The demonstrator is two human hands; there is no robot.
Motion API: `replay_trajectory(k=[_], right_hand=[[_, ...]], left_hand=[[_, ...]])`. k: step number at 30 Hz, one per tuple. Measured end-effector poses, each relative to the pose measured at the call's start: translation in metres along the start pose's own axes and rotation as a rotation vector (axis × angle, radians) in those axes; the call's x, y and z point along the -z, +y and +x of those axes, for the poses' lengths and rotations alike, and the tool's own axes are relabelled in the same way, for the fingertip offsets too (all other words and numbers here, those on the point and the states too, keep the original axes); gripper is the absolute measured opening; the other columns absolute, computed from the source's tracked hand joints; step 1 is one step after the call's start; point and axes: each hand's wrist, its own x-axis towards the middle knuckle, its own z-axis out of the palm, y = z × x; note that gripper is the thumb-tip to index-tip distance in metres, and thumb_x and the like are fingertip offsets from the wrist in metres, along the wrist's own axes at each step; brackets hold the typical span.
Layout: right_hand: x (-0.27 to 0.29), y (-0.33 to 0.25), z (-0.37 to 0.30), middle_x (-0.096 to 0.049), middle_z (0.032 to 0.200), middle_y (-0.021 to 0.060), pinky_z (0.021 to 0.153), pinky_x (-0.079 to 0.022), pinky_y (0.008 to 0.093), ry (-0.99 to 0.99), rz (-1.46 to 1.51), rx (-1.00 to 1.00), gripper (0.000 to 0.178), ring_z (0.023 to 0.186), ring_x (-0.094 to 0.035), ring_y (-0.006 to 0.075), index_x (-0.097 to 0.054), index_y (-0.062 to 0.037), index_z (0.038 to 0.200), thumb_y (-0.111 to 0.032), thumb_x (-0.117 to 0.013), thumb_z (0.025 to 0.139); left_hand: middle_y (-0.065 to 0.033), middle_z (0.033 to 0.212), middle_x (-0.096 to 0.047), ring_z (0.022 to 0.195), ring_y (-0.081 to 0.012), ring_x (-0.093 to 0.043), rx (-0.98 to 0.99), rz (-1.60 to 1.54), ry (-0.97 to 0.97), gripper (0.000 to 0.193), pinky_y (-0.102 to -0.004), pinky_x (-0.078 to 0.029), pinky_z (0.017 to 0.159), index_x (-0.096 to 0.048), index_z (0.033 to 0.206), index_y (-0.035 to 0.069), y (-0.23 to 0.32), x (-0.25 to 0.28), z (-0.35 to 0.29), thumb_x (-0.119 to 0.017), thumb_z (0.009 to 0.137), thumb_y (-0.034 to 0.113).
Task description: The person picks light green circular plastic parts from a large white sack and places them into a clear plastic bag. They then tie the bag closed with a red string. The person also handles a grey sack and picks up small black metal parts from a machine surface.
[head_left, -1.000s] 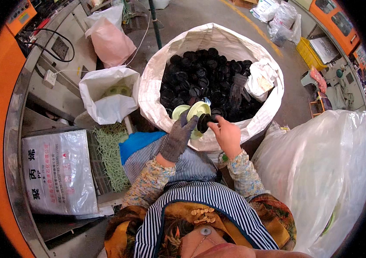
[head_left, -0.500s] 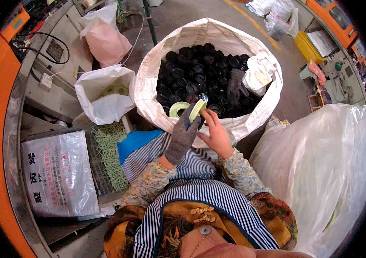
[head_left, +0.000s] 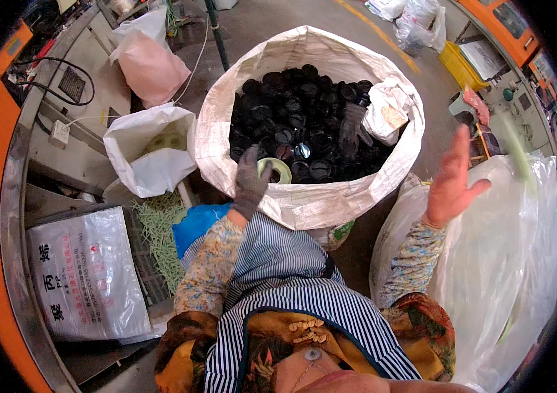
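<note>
My left hand, in a dark grey knitted glove, is at the near left of the big white woven sack. Its thumb overlaps the left edge of a pale green plastic ring, and its fingers close about that edge. The ring lies over the black round caps that fill the sack. To the right, my bare right hand is raised with its fingers stretched out, holding nothing. Just beyond it a pale green strip, smeared by motion, is in the air above the large translucent plastic bag.
Inside the sack lie a dark glove and a white crumpled bag. A smaller white bag stands at the left, near pale green strips and a printed sack. A yellow crate is at the far right.
My right hand has swung away to the right and opened, apart from the left. My left hand has shifted left and down; the upright pale green piece between my hands is gone from there.
</note>
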Motion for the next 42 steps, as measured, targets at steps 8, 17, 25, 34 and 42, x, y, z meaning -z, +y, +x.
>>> replay_trajectory(k=[8, 17, 25, 34, 42], right_hand=[[0.111, 0.138, 0.04, -0.061, 0.096, 0.0062, 0.078, -0.05, 0.038, -0.567, -2.363, -0.091, 0.032, 0.092, -0.057, 0.0279, -0.064, -0.0116, 0.103, -0.01, -0.066, 0.071], [0.118, 0.139, 0.048, -0.061, 0.08, 0.0127, 0.07, -0.049, 0.0407, -0.419, -2.069, -0.574, 0.036, 0.077, -0.06, 0.0313, -0.064, -0.0061, 0.093, -0.027, -0.076, 0.066], [0.001, 0.159, 0.035, -0.051, 0.126, 0.0137, 0.077, -0.049, 0.0361, -0.254, -2.068, 0.502, 0.023, 0.099, -0.056, 0.0327, -0.053, -0.0021, 0.078, -0.011, -0.073, 0.07], [-0.043, 0.149, 0.016, -0.048, 0.127, 0.0119, 0.082, -0.05, 0.0385, -0.504, -2.179, 0.414, 0.026, 0.111, -0.05, 0.0322, -0.055, -0.0096, 0.081, -0.008, -0.072, 0.062], [-0.056, 0.133, 0.009, -0.051, 0.12, 0.0077, 0.072, -0.055, 0.0348, -0.539, -2.233, 0.518, 0.017, 0.107, -0.053, 0.0309, -0.059, -0.0159, 0.078, -0.009, -0.068, 0.065]], left_hand=[[-0.0148, 0.104, -0.066, 0.101, -0.0326, -0.061, 0.424, 0.657, -0.671, 0.057, -0.0439, -0.048, 0.086, -0.048, 0.128, 0.007, -0.031, -0.027, 0.025, -0.059, 0.084, 0.042], [-0.0166, 0.108, -0.065, 0.101, -0.0342, -0.061, 0.563, 0.081, -0.64, 0.062, -0.0425, -0.046, 0.089, -0.061, 0.114, 0.008, -0.043, -0.018, 0.03, -0.072, 0.068, 0.048], [-0.0136, 0.115, -0.056, 0.105, -0.0225, -0.056, 0.51, -0.95, -0.055, 0.046, -0.0335, -0.046, 0.089, -0.046, 0.128, 0.002, 0.038, 0.029, 0.002, -0.06, 0.087, 0.015], [-0.0123, 0.133, -0.044, 0.122, -0.0201, -0.045, 0.299, -1.212, -0.152, 0.055, -0.0307, -0.038, 0.103, -0.033, 0.14, 0.002, 0.087, 0.073, -0.011, -0.056, 0.091, 0.012], [-0.0123, 0.136, -0.043, 0.123, -0.019, -0.043, 0.18, -1.038, -0.205, 0.054, -0.0305, -0.035, 0.104, -0.032, 0.141, 0.002, 0.106, 0.082, -0.014, -0.054, 0.092, 0.012]])
